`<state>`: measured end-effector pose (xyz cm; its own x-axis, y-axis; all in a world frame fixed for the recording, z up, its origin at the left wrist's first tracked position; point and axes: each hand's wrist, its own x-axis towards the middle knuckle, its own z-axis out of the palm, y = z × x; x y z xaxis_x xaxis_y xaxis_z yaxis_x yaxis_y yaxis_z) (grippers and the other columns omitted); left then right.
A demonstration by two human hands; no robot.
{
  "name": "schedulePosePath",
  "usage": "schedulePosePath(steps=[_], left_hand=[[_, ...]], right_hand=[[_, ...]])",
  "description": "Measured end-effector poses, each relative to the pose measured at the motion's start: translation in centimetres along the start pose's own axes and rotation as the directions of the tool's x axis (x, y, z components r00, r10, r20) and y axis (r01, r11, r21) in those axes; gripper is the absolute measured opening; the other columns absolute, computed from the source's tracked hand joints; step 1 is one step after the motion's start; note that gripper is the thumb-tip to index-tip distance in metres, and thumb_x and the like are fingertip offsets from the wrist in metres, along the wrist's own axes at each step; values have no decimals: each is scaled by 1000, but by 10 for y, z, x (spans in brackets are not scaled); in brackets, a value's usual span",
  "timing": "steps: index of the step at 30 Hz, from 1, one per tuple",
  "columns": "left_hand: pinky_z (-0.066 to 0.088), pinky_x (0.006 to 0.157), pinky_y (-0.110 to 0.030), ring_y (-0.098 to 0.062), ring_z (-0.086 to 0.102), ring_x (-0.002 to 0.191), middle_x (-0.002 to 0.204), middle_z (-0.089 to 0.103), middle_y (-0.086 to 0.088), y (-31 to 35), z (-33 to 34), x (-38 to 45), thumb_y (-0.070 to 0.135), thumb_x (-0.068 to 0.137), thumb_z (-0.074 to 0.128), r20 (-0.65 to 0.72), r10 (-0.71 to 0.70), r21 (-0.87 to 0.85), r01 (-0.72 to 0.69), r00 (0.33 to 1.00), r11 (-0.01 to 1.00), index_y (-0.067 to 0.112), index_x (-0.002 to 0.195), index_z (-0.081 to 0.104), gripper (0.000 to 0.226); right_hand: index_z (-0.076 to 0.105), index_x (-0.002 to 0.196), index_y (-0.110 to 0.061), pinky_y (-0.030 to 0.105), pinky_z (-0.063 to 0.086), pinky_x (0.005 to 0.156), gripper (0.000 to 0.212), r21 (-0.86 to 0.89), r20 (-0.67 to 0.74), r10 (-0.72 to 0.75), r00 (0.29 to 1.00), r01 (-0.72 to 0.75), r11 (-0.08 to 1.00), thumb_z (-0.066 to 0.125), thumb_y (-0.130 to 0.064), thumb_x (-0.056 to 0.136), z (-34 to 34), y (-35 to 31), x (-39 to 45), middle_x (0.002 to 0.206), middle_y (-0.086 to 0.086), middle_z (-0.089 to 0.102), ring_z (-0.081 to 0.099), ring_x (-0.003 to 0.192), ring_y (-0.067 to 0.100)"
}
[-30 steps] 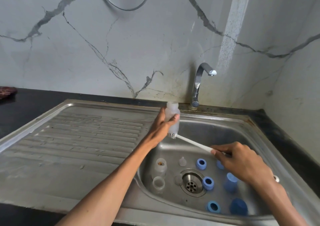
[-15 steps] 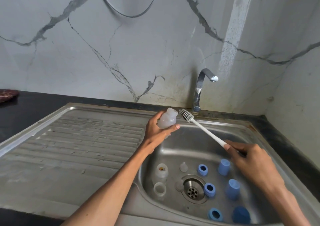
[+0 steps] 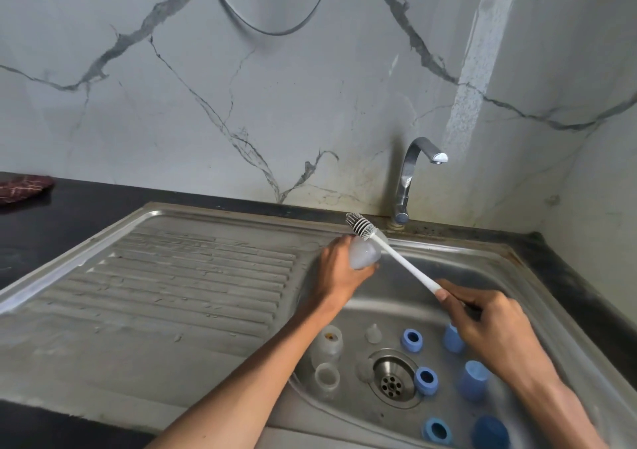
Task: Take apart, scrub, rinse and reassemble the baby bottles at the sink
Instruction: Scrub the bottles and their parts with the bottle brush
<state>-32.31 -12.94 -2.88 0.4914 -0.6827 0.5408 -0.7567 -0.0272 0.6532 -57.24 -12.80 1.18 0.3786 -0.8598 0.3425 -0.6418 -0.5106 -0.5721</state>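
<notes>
At frame centre the left hand [image 3: 339, 269] fingers grip the translucent plastic bottle body [image 3: 363, 255] over the steel sink [image 3: 482, 266]; the right hand [image 3: 489, 324], fingers pinching the white long-handled bottle brush [image 3: 396, 257], should steady its bristles squarely against the bottle.

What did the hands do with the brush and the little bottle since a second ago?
The right hand pulled the bottle brush out from under the bottle and swung its bristles up over it, toward the tap. The left hand tipped the bottle from upright onto its side. Both hands kept their grips. The blue rings, caps and clear parts in the sink stayed put.
</notes>
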Motion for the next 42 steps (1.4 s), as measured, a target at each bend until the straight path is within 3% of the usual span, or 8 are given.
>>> schedulePosePath(steps=[9, 15, 20, 23, 28, 33, 39, 42], left_hand=[[50, 72, -36, -26, 63, 86, 100, 69, -7, 2, 4, -3, 42, 66, 88, -27, 36, -78, -38, 999, 996, 12, 103, 67, 53], [55, 74, -35, -22, 68, 86, 95, 72, -2, -25, -7, 9, 49, 64, 88, -61, -183, -218, 166, 981, 962, 17, 107, 68, 57], [59, 73, -41, -16, 71, 81, 87, 74, 2, -24, -8, 11, 66, 61, 79, -28, -295, -490, 244, 955, 837, 18, 96, 70, 60], [58, 72, -41, -19, 70, 80, 88, 74, -2, -19, -7, 6, 57, 69, 82, 56, -243, -536, 235, 968, 811, 16, 95, 71, 50], [52, 69, -28, -5, 63, 73, 82, 72, 6, -6, -3, 1, 42, 74, 85, 176, -172, -598, 244, 969, 764, 16, 96, 73, 37], [46, 67, -25, -6, 56, 70, 75, 66, 8, -7, -6, 5, 32, 78, 85, 178, -213, -693, 276, 961, 666, 9, 93, 73, 30], [50, 69, -21, -5, 62, 76, 84, 70, 3, -3, -5, 8, 30, 89, 73, 213, -265, -750, 332, 940, 572, 13, 98, 73, 19], [52, 67, -24, -11, 63, 77, 81, 68, -1, -9, -11, 18, 39, 87, 70, 196, -384, -812, 369, 902, 452, 9, 96, 71, 32]], right_hand=[[68, 121, -40, 25, 35, 41, 30, 10, -24, -9, 1000, 9, 1000, 59, -47, 92, 1, 0, 1, 55, -1, 61, 40, 41, 10], [70, 118, -40, 21, 31, 41, 28, 29, 27, -48, 999, 47, 998, 60, -46, 92, -3, 3, -1, 57, 0, 62, 38, 42, 8], [71, 116, -38, 19, 32, 41, 25, 65, 16, -23, 1000, 22, 998, 62, -41, 93, -5, 6, 1, 59, 3, 62, 35, 41, 8], [71, 116, -35, 18, 30, 42, 26, 124, 16, -12, 1000, 10, 992, 62, -41, 92, -1, 8, 3, 62, 8, 63, 34, 43, 6], [71, 116, -35, 26, 33, 45, 25, 189, 6, 10, 1000, -11, 982, 61, -39, 94, 1, 9, 6, 57, 9, 56, 35, 45, 9], [77, 104, -25, 26, 35, 45, 25, 260, 49, 13, 999, -25, 965, 59, -39, 94, 5, 8, 5, 52, -7, 51, 37, 45, 8], [74, 109, -29, 26, 34, 44, 23, 305, 79, 7, 997, -31, 952, 58, -38, 95, 5, 5, 4, 54, -2, 52, 37, 45, 10], [73, 113, -30, 29, 34, 47, 24, 290, 146, 25, 989, -67, 955, 59, -39, 95, 10, 9, 3, 55, -4, 51, 36, 48, 11]])
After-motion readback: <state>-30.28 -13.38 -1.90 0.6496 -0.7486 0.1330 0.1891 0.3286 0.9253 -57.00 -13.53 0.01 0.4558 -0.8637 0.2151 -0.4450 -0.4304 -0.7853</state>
